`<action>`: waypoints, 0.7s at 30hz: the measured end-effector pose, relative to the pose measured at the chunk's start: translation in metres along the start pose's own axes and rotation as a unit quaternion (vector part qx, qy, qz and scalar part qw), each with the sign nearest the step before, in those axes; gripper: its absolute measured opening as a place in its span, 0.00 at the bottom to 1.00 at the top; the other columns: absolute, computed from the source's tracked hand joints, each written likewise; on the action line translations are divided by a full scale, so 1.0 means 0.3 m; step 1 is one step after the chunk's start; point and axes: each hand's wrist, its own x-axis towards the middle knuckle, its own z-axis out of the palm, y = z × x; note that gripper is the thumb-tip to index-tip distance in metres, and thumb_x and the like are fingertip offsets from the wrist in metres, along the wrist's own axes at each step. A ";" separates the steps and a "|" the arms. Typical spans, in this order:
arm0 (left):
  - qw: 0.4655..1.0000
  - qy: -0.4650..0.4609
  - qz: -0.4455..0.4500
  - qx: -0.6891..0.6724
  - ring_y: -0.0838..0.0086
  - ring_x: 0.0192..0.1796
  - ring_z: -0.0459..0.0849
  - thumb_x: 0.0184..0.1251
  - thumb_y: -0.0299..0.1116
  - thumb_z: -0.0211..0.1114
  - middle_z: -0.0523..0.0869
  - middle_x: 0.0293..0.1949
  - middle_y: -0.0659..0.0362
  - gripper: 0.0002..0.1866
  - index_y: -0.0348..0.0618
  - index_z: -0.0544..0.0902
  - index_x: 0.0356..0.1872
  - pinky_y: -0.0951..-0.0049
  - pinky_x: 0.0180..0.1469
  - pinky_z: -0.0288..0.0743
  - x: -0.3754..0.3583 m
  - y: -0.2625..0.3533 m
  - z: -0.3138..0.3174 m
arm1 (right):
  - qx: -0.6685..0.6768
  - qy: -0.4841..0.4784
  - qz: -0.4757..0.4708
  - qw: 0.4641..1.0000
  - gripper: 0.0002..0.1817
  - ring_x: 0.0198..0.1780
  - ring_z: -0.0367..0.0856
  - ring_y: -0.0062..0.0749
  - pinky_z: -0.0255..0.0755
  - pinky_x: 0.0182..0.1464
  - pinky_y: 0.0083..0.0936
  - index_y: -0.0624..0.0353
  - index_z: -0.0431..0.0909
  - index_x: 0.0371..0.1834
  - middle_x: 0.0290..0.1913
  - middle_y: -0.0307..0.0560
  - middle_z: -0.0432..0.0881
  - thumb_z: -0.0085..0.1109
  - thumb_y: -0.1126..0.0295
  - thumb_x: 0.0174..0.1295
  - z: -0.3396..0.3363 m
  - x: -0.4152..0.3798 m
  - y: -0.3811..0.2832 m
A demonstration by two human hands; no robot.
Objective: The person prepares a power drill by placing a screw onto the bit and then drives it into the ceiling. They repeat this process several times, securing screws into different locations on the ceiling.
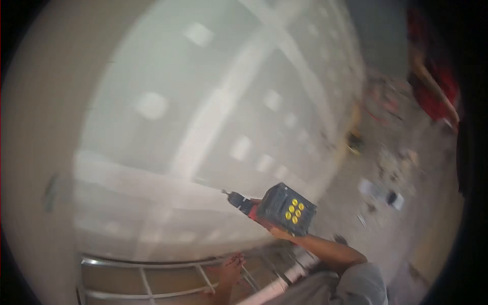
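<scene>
A red and black cordless drill [259,208] points up and left toward the wall panels, a small bit at its chuck. Its dark battery block [287,208] has several yellow round marks. My right hand [281,234] is closed round the drill below the battery, partly hidden by it. Lower down, my left hand [233,265] is raised in front of a metal frame, fingers curled, with small dark thin bits showing at the fingertips that are too blurred to name.
Pale wall panels [137,132] with white filler strips and patches fill the view. A metal ladder-like frame [145,284] runs along the bottom. A person in red [432,76] is at the upper right. Debris, a yellow-black object [354,142] and white sheets [373,190] lie on the floor.
</scene>
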 end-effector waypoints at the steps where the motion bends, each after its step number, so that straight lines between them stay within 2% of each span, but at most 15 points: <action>1: 0.998 0.034 -0.048 -0.016 0.62 0.57 0.82 0.75 0.24 0.57 0.82 0.53 0.48 0.13 0.29 0.77 0.56 0.66 0.59 0.77 -0.048 -0.088 0.015 | 0.017 0.026 0.128 0.991 0.23 0.56 0.81 0.34 0.76 0.59 0.34 0.54 0.75 0.65 0.61 0.44 0.78 0.58 0.63 0.67 0.006 -0.146 0.031; 2: 0.994 0.063 -0.084 -0.033 0.62 0.58 0.82 0.75 0.24 0.58 0.82 0.55 0.48 0.14 0.27 0.77 0.57 0.67 0.59 0.77 -0.082 -0.151 0.017 | 0.028 0.063 0.250 0.966 0.23 0.54 0.82 0.33 0.76 0.58 0.32 0.55 0.76 0.63 0.56 0.43 0.81 0.64 0.66 0.63 0.017 -0.295 0.032; 4: 0.986 0.043 -0.156 -0.035 0.63 0.59 0.82 0.76 0.25 0.59 0.82 0.56 0.48 0.14 0.25 0.76 0.57 0.67 0.60 0.77 -0.040 -0.366 0.134 | 0.031 0.134 0.402 0.905 0.25 0.50 0.84 0.30 0.76 0.57 0.28 0.56 0.80 0.58 0.47 0.40 0.86 0.74 0.71 0.56 -0.072 -0.535 0.041; 5: 0.979 0.053 -0.195 -0.032 0.63 0.59 0.82 0.77 0.26 0.59 0.81 0.57 0.47 0.15 0.24 0.76 0.57 0.68 0.61 0.78 -0.046 -0.428 0.153 | 0.015 0.139 0.419 0.897 0.25 0.50 0.84 0.30 0.76 0.57 0.28 0.56 0.80 0.58 0.47 0.40 0.86 0.74 0.71 0.56 -0.106 -0.596 0.028; 6: 0.982 0.011 -0.186 0.031 0.63 0.59 0.83 0.76 0.28 0.62 0.81 0.56 0.47 0.17 0.23 0.76 0.55 0.66 0.64 0.78 -0.032 -0.403 0.212 | 0.055 0.171 0.438 0.881 0.24 0.49 0.83 0.28 0.76 0.55 0.27 0.57 0.80 0.56 0.45 0.40 0.85 0.75 0.72 0.55 -0.134 -0.668 0.027; 7: 0.980 0.011 -0.193 0.041 0.64 0.58 0.83 0.75 0.30 0.63 0.82 0.56 0.47 0.18 0.23 0.76 0.55 0.66 0.64 0.78 0.004 -0.405 0.243 | 0.097 0.202 0.455 0.862 0.23 0.48 0.83 0.27 0.77 0.53 0.26 0.57 0.81 0.53 0.44 0.40 0.85 0.76 0.74 0.54 -0.160 -0.735 0.026; 8: 0.978 0.012 -0.204 0.049 0.64 0.58 0.83 0.74 0.32 0.65 0.82 0.55 0.48 0.20 0.23 0.76 0.55 0.65 0.64 0.78 0.141 -0.499 0.246 | 0.089 0.158 0.499 0.847 0.21 0.47 0.83 0.25 0.77 0.52 0.26 0.59 0.81 0.51 0.46 0.40 0.84 0.75 0.75 0.54 -0.190 -0.799 0.120; 9: 0.976 -0.048 -0.102 0.187 0.65 0.57 0.84 0.73 0.33 0.67 0.82 0.53 0.49 0.19 0.26 0.77 0.53 0.66 0.62 0.79 0.242 -0.616 0.202 | 0.085 0.159 0.511 0.840 0.21 0.47 0.83 0.25 0.77 0.52 0.26 0.59 0.81 0.51 0.46 0.40 0.84 0.75 0.75 0.54 -0.200 -0.841 0.091; 11: 0.987 -0.080 -0.086 0.107 0.67 0.56 0.84 0.72 0.34 0.68 0.84 0.50 0.52 0.16 0.33 0.78 0.50 0.66 0.58 0.81 0.314 -0.603 0.292 | 0.129 0.234 0.551 0.791 0.19 0.47 0.82 0.24 0.78 0.51 0.25 0.61 0.80 0.49 0.45 0.39 0.84 0.75 0.76 0.54 -0.251 -0.802 0.032; 12: 0.979 -0.043 -0.172 -0.102 0.67 0.55 0.85 0.72 0.34 0.68 0.85 0.48 0.54 0.14 0.37 0.79 0.49 0.66 0.56 0.81 0.311 -0.447 0.430 | 0.152 0.240 0.548 0.787 0.19 0.47 0.82 0.24 0.78 0.51 0.25 0.62 0.80 0.49 0.43 0.38 0.84 0.75 0.75 0.54 -0.271 -0.777 -0.003; 13: 0.977 -0.049 -0.181 -0.106 0.67 0.55 0.85 0.72 0.34 0.68 0.85 0.48 0.54 0.14 0.37 0.79 0.49 0.66 0.56 0.81 0.351 -0.417 0.484 | 0.142 0.244 0.553 0.784 0.19 0.47 0.82 0.24 0.78 0.51 0.25 0.62 0.80 0.49 0.43 0.38 0.84 0.75 0.75 0.54 -0.294 -0.749 -0.010; 15: 0.970 0.005 -0.233 -0.073 0.68 0.52 0.86 0.71 0.34 0.69 0.86 0.44 0.57 0.09 0.44 0.81 0.45 0.63 0.55 0.81 0.385 -0.369 0.528 | 0.224 0.243 0.552 0.765 0.16 0.50 0.81 0.28 0.76 0.54 0.29 0.61 0.79 0.47 0.48 0.42 0.83 0.72 0.75 0.57 -0.303 -0.709 -0.035; 16: 0.968 0.002 -0.239 -0.077 0.68 0.52 0.86 0.71 0.34 0.69 0.86 0.44 0.57 0.09 0.44 0.81 0.45 0.63 0.55 0.81 0.390 -0.353 0.563 | 0.226 0.236 0.546 0.772 0.14 0.52 0.81 0.27 0.77 0.55 0.29 0.61 0.79 0.47 0.48 0.41 0.83 0.71 0.75 0.59 -0.303 -0.731 -0.020; 21: 0.976 -0.001 -0.160 -0.148 0.70 0.47 0.87 0.69 0.35 0.71 0.89 0.39 0.60 0.07 0.46 0.83 0.40 0.64 0.54 0.81 0.331 -0.272 0.655 | 0.247 0.231 0.526 0.780 0.15 0.49 0.82 0.26 0.77 0.53 0.26 0.62 0.80 0.48 0.46 0.40 0.84 0.72 0.74 0.58 -0.313 -0.700 -0.035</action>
